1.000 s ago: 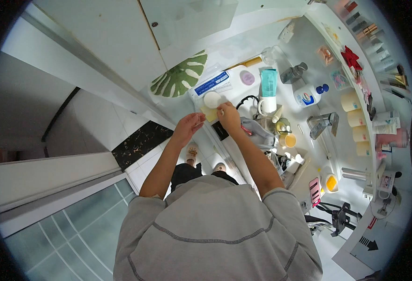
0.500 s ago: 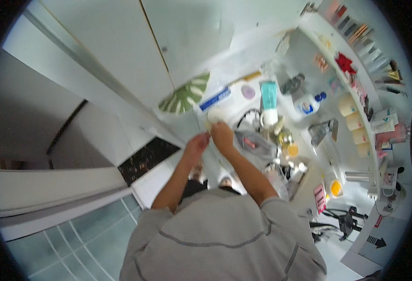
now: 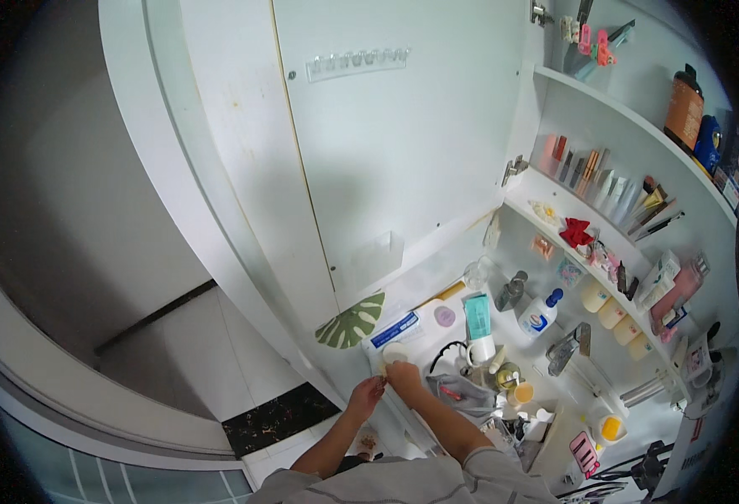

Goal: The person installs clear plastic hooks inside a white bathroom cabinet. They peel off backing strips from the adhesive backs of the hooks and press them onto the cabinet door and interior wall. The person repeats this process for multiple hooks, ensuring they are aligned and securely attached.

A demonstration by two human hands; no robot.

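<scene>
My right hand (image 3: 404, 380) is closed at the counter's left end, right against a pale round item (image 3: 394, 353); whether its fingers hold that item or something small is hidden. Just left of it, my left hand (image 3: 368, 395) has its fingers curled together, and whatever may be between them is too small to make out. A long blue-and-white box (image 3: 395, 331) lies beyond the hands, with a lilac oval item (image 3: 445, 316) to its right. Close to the right forearm sits a grey pouch (image 3: 463, 393). A black hoop-like band (image 3: 441, 351) lies behind it.
On the counter stand a teal tube (image 3: 477, 317), a white mug (image 3: 481, 349), a white bottle with blue pump (image 3: 541, 314) and an orange-topped jar (image 3: 520, 393). A tap (image 3: 569, 349) rises at right. Above are crowded shelves (image 3: 604, 109) and an open cabinet door (image 3: 411, 151).
The view has tilted upward, so the counter and both hands sit lower and the upper shelves and cabinet door show more. Both hands stay close together beside the pale round item.
</scene>
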